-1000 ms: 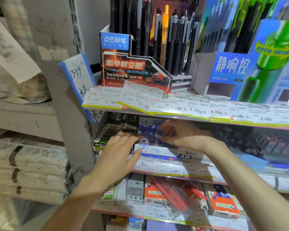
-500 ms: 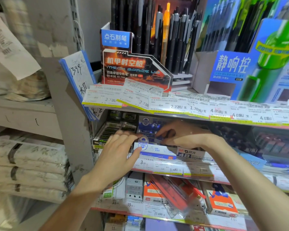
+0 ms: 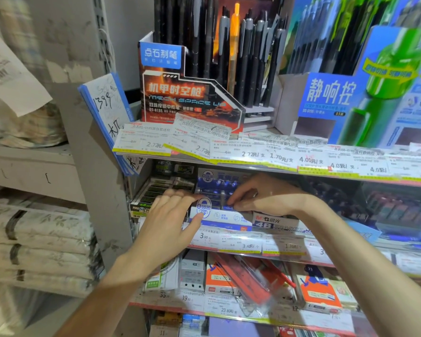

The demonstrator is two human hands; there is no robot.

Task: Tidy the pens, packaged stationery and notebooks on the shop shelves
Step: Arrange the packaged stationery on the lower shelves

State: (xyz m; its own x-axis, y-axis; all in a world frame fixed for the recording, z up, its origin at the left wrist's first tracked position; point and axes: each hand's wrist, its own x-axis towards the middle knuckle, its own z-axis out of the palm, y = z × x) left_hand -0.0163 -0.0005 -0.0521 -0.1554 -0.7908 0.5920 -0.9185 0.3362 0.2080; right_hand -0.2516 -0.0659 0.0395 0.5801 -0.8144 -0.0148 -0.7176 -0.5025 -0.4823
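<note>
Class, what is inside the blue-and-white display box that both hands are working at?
Rows of small blue items show inside the blue-and-white display box; the right hand covers some, so a count is impossible.

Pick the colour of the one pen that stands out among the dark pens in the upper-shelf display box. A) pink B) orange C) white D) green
B: a single orange pen stands upright among the black and grey pens in the red display box on the upper shelf.
</note>
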